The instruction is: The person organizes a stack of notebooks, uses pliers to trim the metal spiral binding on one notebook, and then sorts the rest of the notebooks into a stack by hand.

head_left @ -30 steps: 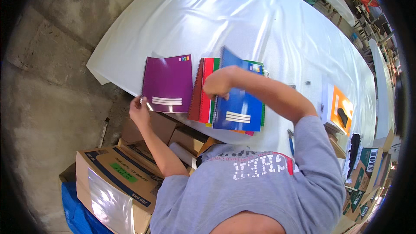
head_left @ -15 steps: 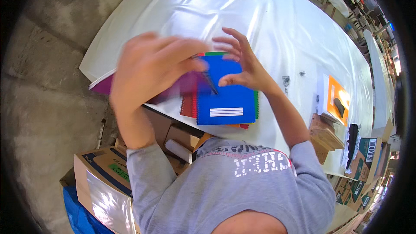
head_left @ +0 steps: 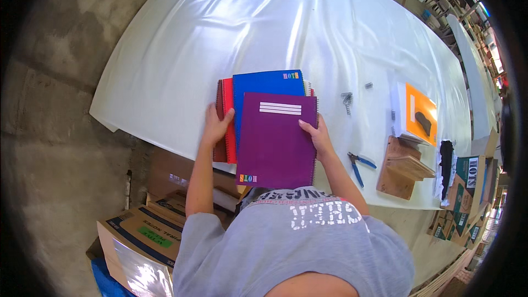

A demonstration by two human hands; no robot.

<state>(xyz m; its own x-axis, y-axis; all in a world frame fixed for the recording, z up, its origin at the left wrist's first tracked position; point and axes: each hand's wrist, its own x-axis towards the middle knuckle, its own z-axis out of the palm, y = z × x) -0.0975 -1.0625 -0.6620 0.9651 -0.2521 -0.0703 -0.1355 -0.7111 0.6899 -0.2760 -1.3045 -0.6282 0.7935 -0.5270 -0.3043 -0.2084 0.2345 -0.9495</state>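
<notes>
A purple spiral notebook (head_left: 278,143) lies topmost on a stack, shifted toward me. Under it a blue notebook (head_left: 264,81) sticks out at the far side, and a red notebook (head_left: 229,124) and a brown one (head_left: 220,148) show along the left. My left hand (head_left: 216,125) is closed on the stack's left side, its thumb over the red cover. On the opposite side my right hand (head_left: 320,137) grips the stack, thumb on the purple cover by the coil; its other fingers are partly hidden.
To the right lie blue-handled pliers (head_left: 360,168), loose wire coils (head_left: 346,102) and a wooden stand (head_left: 404,170). Beyond is an orange notebook (head_left: 415,99) on a pile, with a dark object (head_left: 423,123) on top. Cardboard boxes (head_left: 146,231) stand below the table's left edge.
The purple notebook has come from the left onto the blue one. My left hand came down to the stack's left side; my right hand, spread in the air before, now grips its right side.
</notes>
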